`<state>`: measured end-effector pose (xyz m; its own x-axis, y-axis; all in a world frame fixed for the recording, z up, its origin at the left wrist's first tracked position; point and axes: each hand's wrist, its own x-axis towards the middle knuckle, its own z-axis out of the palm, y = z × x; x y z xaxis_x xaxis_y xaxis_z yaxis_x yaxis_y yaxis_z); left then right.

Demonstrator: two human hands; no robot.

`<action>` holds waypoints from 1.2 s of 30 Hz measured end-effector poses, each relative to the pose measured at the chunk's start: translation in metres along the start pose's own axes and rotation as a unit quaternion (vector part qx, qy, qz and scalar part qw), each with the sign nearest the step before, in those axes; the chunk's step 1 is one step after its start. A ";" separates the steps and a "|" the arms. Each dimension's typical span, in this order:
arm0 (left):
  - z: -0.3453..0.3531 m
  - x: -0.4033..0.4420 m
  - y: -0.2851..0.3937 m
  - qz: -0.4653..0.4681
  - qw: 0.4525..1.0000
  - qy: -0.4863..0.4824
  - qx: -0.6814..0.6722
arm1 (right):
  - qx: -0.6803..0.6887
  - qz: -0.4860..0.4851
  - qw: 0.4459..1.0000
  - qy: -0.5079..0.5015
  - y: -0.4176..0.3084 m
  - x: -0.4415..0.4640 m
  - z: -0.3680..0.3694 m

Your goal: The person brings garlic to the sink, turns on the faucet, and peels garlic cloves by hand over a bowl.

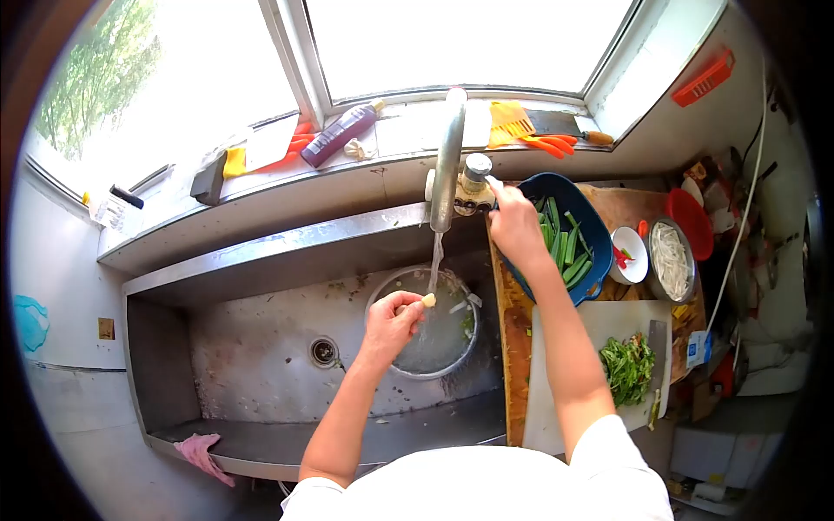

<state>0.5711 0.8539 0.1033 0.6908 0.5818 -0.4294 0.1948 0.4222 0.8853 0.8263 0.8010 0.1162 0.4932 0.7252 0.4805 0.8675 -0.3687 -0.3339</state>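
Observation:
Pinched in the fingertips of my left hand (pixel 392 322) is a small pale piece that looks like a garlic clove (pixel 429 300). It sits right beside the stream of water (pixel 436 260) falling from the metal faucet (pixel 449 156). Below is a round metal basin (pixel 473 343) in the sink, holding water and green and pale scraps. My right hand (pixel 518 224) grips the faucet handle (pixel 495 184), its fingers partly hidden. Close to that wrist, a blue basket (pixel 598 239) holds cut green okra-like pods (pixel 566 246).
A white cutting board (pixel 547 382) carries chopped greens (pixel 627 369) and a knife (pixel 658 347). Beyond stand a white bowl (pixel 637 252) with red pieces and a metal bowl of pale shreds (pixel 669 260). A purple bottle (pixel 340 136) lies on the sill. A pink cloth (pixel 200 453) hangs on the sink edge (pixel 261 464).

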 end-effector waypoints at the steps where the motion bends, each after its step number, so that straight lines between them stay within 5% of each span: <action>1: -0.001 0.001 -0.001 0.015 1.000 0.001 0.019 | 0.050 -0.031 0.996 0.064 -0.018 -0.015 -0.017; 3: -0.003 0.000 -0.007 0.042 0.998 0.007 0.054 | 0.237 0.127 0.962 -0.051 -0.050 -0.047 -0.045; 5: 0.001 -0.005 -0.006 0.078 0.990 -0.004 0.119 | 0.448 0.250 0.823 -0.245 -0.075 -0.077 -0.050; 7: 0.005 -0.008 -0.006 0.108 0.981 -0.012 0.161 | 0.505 0.251 0.778 -0.275 -0.082 -0.105 -0.034; 11: 0.012 -0.021 -0.005 0.120 0.983 -0.001 0.139 | 0.578 0.312 0.715 -0.240 -0.089 -0.120 -0.040; 23: 0.024 -0.053 0.001 0.251 0.939 0.019 0.236 | 0.588 0.299 0.731 -0.174 -0.110 -0.145 -0.056; 33: 0.016 -0.065 0.001 0.134 0.987 -0.078 0.049 | 0.753 0.369 0.512 -0.187 -0.109 -0.163 -0.062; 36: 0.024 -0.067 -0.010 0.308 0.927 0.006 0.214 | 0.761 0.376 0.497 -0.177 -0.111 -0.170 -0.057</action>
<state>0.5400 0.7941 0.1274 0.7557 0.6293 0.1812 0.0261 -0.3054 0.9519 0.6505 0.6854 0.1182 0.3639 0.8717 -0.3281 -0.7423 0.0587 -0.6675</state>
